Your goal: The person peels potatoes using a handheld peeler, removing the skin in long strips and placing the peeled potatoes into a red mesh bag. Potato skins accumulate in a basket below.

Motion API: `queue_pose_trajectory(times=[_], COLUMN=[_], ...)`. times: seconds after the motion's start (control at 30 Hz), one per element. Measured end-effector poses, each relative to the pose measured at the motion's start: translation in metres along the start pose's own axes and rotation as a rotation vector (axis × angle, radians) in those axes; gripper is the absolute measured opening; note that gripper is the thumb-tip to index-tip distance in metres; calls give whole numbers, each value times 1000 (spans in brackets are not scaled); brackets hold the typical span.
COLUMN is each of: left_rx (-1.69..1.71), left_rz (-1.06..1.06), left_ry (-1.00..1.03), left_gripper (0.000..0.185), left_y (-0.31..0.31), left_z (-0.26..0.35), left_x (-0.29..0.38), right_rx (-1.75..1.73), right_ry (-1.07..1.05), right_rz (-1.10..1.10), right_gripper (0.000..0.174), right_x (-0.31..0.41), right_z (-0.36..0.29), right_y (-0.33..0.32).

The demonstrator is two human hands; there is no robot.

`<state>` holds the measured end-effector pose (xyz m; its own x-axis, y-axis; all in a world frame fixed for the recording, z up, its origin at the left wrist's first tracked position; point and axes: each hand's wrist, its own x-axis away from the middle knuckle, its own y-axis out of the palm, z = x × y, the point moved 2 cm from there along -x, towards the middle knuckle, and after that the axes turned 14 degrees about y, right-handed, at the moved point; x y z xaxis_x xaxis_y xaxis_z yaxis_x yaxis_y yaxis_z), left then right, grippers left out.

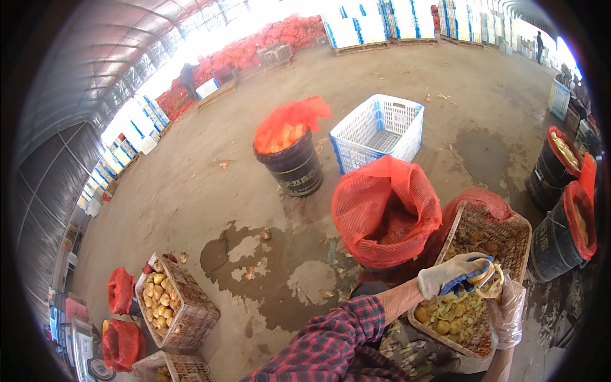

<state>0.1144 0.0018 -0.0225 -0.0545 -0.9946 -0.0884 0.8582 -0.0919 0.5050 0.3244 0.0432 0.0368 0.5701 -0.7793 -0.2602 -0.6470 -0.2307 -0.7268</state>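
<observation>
Both hands meet over a long, dirty plastic crate (pixel 520 229) that holds peelings and several yellowish round vegetables, perhaps potatoes (pixel 442 326). My left hand (pixel 456 274), in a grey glove with blue palm, has its fingers closed at a round yellowish thing; whether a tool is among them cannot be told. My right hand (pixel 507 310), in a clear plastic glove, holds a partly peeled round vegetable (pixel 490 286) with a loop of peel at it. Just left of the crate stands a bucket lined with a red mesh bag (pixel 386 215), its mouth spread wide.
A white and blue crate (pixel 377 133) and a black bucket (pixel 293 167) under red mesh stand ahead. Black buckets (pixel 556 248) line the right. A crate of potatoes (pixel 191 305) is at lower left. Wet patches (pixel 229 253) mark the floor. People (pixel 540 47) stand far off.
</observation>
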Motion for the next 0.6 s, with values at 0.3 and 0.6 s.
queue_pose_trajectory(times=[0.3, 0.6], left_rx=[120, 533], left_rz=[-87, -1], left_ry=[-79, -27], left_gripper=[47, 79], left_y=[-12, -41], left_z=[2, 1], left_x=[12, 11], right_rx=[99, -212], right_ry=[-73, 324], right_rz=[14, -117], right_gripper=[52, 20], right_x=[0, -9], right_z=[2, 10], right_y=[-7, -20])
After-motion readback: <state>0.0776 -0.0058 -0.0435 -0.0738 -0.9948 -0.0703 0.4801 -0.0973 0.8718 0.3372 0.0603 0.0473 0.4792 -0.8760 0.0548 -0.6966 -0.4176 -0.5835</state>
